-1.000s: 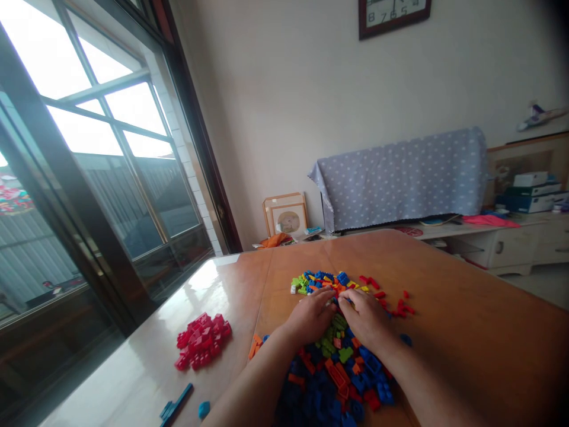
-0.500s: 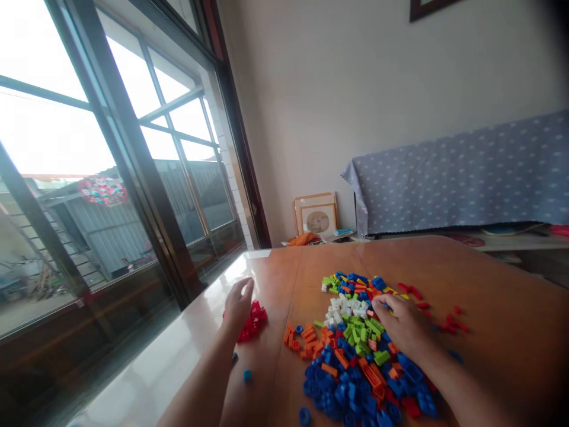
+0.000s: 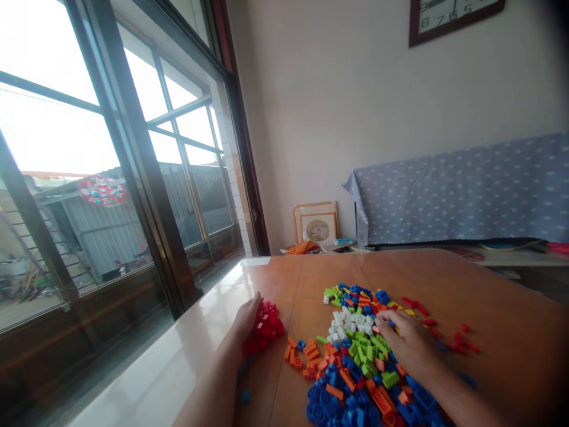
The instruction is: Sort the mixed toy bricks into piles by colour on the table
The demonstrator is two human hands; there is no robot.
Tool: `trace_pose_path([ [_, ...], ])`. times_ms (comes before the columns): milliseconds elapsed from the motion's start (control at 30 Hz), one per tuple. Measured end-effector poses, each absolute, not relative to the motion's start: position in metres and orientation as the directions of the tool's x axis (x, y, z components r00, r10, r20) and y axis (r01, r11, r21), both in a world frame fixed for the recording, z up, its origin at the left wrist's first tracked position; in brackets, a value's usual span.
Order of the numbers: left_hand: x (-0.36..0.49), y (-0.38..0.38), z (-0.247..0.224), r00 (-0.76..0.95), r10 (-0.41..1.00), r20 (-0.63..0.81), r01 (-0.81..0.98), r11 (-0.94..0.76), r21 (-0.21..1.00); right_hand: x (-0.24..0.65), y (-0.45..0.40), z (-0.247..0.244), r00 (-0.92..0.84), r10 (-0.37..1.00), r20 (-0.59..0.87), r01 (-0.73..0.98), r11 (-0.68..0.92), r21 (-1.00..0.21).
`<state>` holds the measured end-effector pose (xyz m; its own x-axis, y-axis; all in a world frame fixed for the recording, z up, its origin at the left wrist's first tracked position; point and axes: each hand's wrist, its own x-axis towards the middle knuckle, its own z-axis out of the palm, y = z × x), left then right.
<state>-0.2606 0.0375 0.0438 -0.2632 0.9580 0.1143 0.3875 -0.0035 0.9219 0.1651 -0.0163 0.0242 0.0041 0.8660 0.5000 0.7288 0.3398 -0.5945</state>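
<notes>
The left hand (image 3: 242,325) is at the pile of pinkish-red bricks (image 3: 269,326) on the wooden table (image 3: 306,276); its fingers (image 3: 256,300) are stretched out loosely along the pile's left side, with the bricks just to their right; they appear to grasp nothing, and whether they press on the bricks I cannot tell; nearer the camera than these fingers, beside the forearm, is a small blue piece (image 3: 245,396).

The right hand (image 3: 411,339) hangs over the right edge of the larger spread, its fingers curled in towards the thumb; whether they pinch a piece I cannot tell; just left of them are the white bricks (image 3: 349,323), and below-left of them the green bricks (image 3: 367,351); beyond them is a heap of mixed bricks (image 3: 353,295), mostly blue, green, orange and yellow; red pieces (image 3: 460,343) are scattered to their right; between the two hands' fingers, and nearer the camera, are the orange bricks (image 3: 311,350), with a blue ring (image 3: 301,344) among them; nearer the camera still is a heap of blue bricks (image 3: 335,403).
</notes>
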Motion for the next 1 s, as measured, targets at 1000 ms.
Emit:
trace_pose_path([
  [1000, -0.159, -0.028, 0.075, -0.059, 0.965, 0.255, 0.535, -0.185, 0.824, 0.172, -0.031, 0.049, 0.122, 0.862, 0.492, 0.675, 0.291, -0.678],
])
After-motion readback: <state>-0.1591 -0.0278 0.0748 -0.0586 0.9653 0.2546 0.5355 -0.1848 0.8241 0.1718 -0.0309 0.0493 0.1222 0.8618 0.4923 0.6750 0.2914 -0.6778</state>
